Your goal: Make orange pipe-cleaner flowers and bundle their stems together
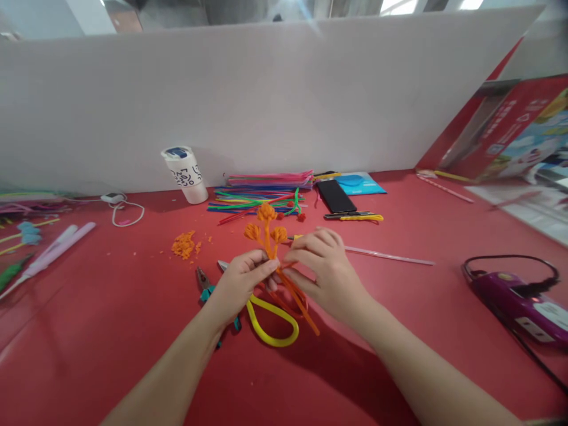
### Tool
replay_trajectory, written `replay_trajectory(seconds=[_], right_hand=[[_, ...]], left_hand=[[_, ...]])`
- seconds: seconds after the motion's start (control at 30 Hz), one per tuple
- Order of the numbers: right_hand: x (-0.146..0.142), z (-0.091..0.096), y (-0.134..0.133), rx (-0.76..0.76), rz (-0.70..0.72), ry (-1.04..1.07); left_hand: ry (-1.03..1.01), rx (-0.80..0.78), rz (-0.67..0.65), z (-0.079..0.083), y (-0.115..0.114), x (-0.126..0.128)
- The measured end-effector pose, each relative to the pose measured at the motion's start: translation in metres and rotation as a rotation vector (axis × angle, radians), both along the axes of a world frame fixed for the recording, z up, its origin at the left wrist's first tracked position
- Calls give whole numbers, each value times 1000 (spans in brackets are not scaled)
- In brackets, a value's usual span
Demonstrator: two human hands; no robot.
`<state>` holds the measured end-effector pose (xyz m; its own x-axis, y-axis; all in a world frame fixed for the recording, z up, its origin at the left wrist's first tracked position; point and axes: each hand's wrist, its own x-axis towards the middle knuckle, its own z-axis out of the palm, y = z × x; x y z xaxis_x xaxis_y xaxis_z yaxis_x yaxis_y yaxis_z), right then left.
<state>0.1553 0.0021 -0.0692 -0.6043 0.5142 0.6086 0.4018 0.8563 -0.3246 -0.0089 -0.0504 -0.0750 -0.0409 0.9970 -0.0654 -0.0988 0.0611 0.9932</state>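
Both my hands meet over the red table (133, 331), holding a small bunch of orange pipe-cleaner stems (267, 234) with three curled orange tufts on top. My left hand (242, 281) pinches the stems from the left. My right hand (322, 269) is closed on them from the right, and the loose orange ends (302, 307) slant down to the right beneath it. Under my hands lie scissors with yellow handles (270, 328) and small teal-handled pliers (205, 283).
A pile of coloured pipe cleaners (257, 198), a black phone (336, 196), a yellow utility knife (355, 217) and a white cup (185, 174) lie further back. Orange fluff crumbs (184, 244) sit to the left. A purple glue gun (515, 299) is at right, a thin clear stick (390, 256) beside my right hand.
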Motion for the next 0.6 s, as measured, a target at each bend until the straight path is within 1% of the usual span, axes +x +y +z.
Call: replay_trajectory(seconds=[0.07,0.13,0.17,0.23,0.3,0.33,0.37,0.4,0.43,0.47,0.5,0.53,0.6], right_hand=[[-1,0,-5,99,-121,72],[-2,-1,-9,96,-191,182],[-2,-1,-10,50,-209,248],[-2,-2,-7,-98,-251,424],[-1,-2,0,-300,-277,622],[0,-2,4,-420,-257,690],[0,-3,7,-558,-195,690],[1,-3,9,-683,-104,634],[0,-3,11,-779,-10,540],[0,-3,10,-827,68,440],[-1,-3,9,-824,112,369],[-3,-4,7,-784,121,328],[-5,-5,4,-652,82,306]], left_hand=[[-178,-17,70,-2,0,2],[-341,-30,154,-4,1,3],[-397,-33,187,-5,2,4],[-447,-34,228,-6,3,4],[-456,-32,246,-6,4,3],[-458,-30,251,-5,4,3],[-456,-26,255,-5,4,4],[-451,-20,256,-5,4,4],[-441,-13,253,-5,3,5],[-429,-6,248,-6,3,6],[-413,0,240,-8,2,7],[-395,3,233,-9,2,8],[-361,8,224,-12,1,11]])
